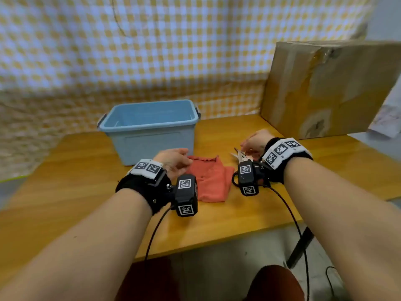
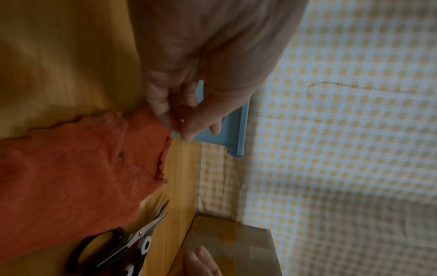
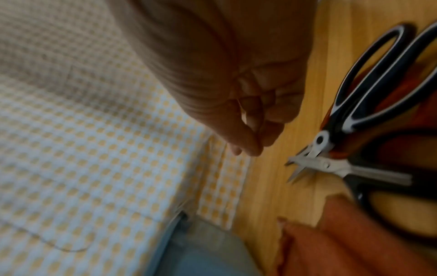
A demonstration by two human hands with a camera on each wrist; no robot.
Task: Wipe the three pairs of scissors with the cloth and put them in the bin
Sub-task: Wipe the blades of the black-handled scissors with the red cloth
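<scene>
An orange cloth (image 1: pixel 211 181) lies crumpled on the wooden table (image 1: pixel 217 222), in front of an empty light blue bin (image 1: pixel 152 124). Just right of the cloth, a pile of scissors (image 1: pixel 239 154) with black, white-trimmed and reddish handles (image 3: pixel 378 84) lies flat. My left hand (image 1: pixel 173 159) hovers at the cloth's far left corner (image 2: pixel 146 123) with loosely curled fingers and holds nothing. My right hand (image 1: pixel 253 142) hangs just above and beside the scissors. Its fingers (image 3: pixel 250 130) are loosely bunched against the thumb with nothing in them. The picture is blurred.
A big cardboard box (image 1: pixel 329 88) stands at the back right of the table. A yellow-checked cloth backdrop (image 1: pixel 173 51) hangs behind the bin. The table's front edge (image 1: pixel 217 248) runs below my forearms, and cables (image 1: pixel 288 209) trail from the wrist cameras.
</scene>
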